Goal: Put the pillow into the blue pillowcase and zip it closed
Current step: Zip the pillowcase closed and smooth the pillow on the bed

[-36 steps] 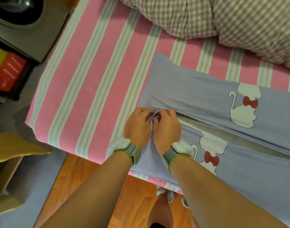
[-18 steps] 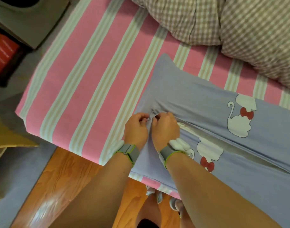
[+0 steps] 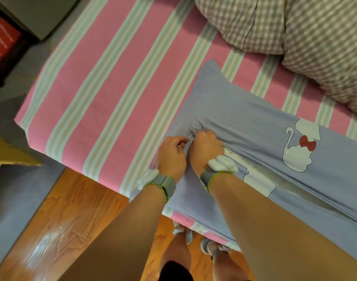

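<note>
- Change over the last second: both hands have held the same spot at the near end of the zip; the view has swung a little, so the bed sits further left than before. The zip gap to the right of the right hand looks no shorter.
- Left hand (image 3: 171, 157): fingers curled, pinching a bunch of blue cloth at the zip's end, just left of the right hand.
- Right hand (image 3: 206, 151): fingers curled tight on the cloth at the same point, knuckles touching the left hand's. Whether it has the zip pull cannot be told; the fingers hide it.
- Pillowcase (image 3: 244, 110): lies on the bed (image 3: 104, 88), running away to the right of the hands. The pillow (image 3: 232, 156) is inside, a pale strip showing through the open zip beside the right wrist.
- Judgement: stuffing is done; zipping has barely begun, likely still seating the slider.
- Count: one pillowcase, one pillow, two hands, two wristbands (one on each wrist), two full cat prints with red bows, one checked quilt (image 3: 295, 27) far beyond the hands.
</note>
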`<state>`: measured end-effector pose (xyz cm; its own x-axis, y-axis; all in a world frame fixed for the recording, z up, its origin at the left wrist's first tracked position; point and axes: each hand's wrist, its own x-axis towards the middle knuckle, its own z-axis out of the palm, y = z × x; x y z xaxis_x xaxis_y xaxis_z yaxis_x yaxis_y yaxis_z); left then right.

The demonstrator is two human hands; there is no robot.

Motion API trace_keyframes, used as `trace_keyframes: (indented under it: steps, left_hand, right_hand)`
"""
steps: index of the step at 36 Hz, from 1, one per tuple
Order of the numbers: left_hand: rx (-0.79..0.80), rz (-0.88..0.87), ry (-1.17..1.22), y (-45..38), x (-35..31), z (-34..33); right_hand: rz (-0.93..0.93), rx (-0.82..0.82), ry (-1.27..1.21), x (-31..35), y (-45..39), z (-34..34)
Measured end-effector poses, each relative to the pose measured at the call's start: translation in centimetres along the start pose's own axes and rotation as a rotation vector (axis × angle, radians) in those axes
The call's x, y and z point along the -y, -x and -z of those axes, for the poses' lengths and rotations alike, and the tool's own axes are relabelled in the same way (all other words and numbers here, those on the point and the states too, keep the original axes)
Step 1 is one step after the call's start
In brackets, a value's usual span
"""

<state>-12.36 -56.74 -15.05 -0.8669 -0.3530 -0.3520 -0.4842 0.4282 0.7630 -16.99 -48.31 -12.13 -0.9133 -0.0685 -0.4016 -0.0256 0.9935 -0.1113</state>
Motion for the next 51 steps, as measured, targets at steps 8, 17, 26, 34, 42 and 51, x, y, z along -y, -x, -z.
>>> trace_keyframes:
  steps: [8,17,26,34,42,51]
  left_hand:
    - [0.001,-0.133,-0.038,-0.1,1.4,-0.7]
    - [-0.092,-0.283,-0.225,1.4,0.5,-0.8]
    - [0.081,-0.485,-0.699,-0.1,-1.4,1.1]
    - [0.030,-0.502,-0.553,0.5,-2.2,1.6]
    - [-0.155,-0.371,-0.632,1.3,-2.6,1.1]
    - [-0.311,-0.366,-0.732,1.2,-2.7,-2.4]
  right_hand:
    - [0.018,-0.183,-0.117,0.6,0.4,0.6]
    - [-0.306,-0.015,-0.478,0.4,1.4,2.2]
    - [-0.448,-0.064,-0.605,1.3,2.6,3.1]
    - [-0.472,-0.013,-0.695,-0.1,2.3,4.5]
    - [-0.455,-0.153,-0.482,-5.1,4.5,3.2]
    - [-0.642,-0.374,-0.406,-18.5,7.6,2.7]
